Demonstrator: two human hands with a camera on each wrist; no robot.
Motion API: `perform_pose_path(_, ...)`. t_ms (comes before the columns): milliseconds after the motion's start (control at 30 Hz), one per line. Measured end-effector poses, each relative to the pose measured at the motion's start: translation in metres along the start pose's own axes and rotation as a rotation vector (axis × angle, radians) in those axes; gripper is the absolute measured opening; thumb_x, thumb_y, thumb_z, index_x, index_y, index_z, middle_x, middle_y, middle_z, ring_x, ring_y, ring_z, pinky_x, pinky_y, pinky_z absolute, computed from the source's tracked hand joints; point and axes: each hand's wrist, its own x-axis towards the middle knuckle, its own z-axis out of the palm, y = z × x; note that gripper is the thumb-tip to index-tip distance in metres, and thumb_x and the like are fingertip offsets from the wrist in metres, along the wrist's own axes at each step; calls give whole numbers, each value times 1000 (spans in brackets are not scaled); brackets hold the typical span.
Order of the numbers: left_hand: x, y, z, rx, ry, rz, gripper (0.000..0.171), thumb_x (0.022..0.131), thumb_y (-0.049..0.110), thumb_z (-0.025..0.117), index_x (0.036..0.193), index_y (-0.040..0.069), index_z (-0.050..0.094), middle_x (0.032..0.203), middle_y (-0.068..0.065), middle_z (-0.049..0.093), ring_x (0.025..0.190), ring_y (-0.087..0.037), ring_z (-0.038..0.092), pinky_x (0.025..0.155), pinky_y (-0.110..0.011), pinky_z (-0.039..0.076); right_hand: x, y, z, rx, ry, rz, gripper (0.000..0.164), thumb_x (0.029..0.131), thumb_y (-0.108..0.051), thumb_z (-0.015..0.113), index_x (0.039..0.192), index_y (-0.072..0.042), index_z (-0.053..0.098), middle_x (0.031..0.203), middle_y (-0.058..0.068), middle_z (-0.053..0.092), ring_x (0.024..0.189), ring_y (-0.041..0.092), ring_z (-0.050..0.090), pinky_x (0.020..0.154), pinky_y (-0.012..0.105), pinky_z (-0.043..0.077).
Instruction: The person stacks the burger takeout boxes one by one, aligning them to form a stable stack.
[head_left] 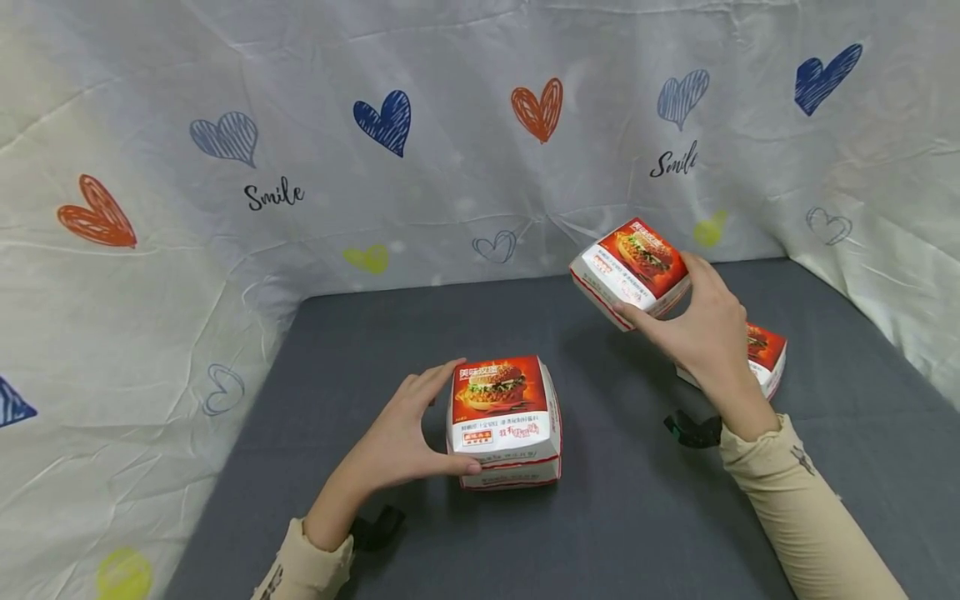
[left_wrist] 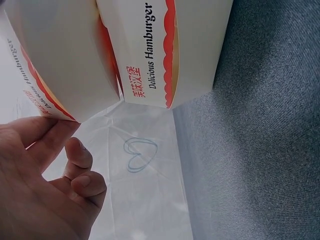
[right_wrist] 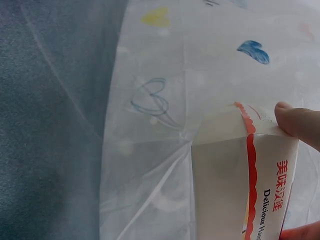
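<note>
My left hand grips a hamburger box between thumb and fingers, its red lid printed with a burger. The left wrist view shows that box slightly tilted, directly above a second hamburger box standing on the table. From the head camera, the upper box mostly hides the lower one. My right hand holds another hamburger box up over the far part of the table, tilted, with thumb and fingers on its sides. Behind the right wrist, one more hamburger box sits on the table, partly hidden.
A dark grey cloth covers the table. White fabric with printed hearts and "Smile" hangs behind it and along both sides. Black straps show at both wrists.
</note>
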Motion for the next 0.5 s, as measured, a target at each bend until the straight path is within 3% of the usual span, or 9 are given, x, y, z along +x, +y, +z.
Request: perform_pose_path(500,1,-1,1,2,0,-3,120,68,55,97,166,25,36,164,-5,43,134,-27,45,103,-61,50,-3,-7,-4,58,43,-27,95,77,-57,89,151,-7,56,148,15,60,124,41,62,98,66,49)
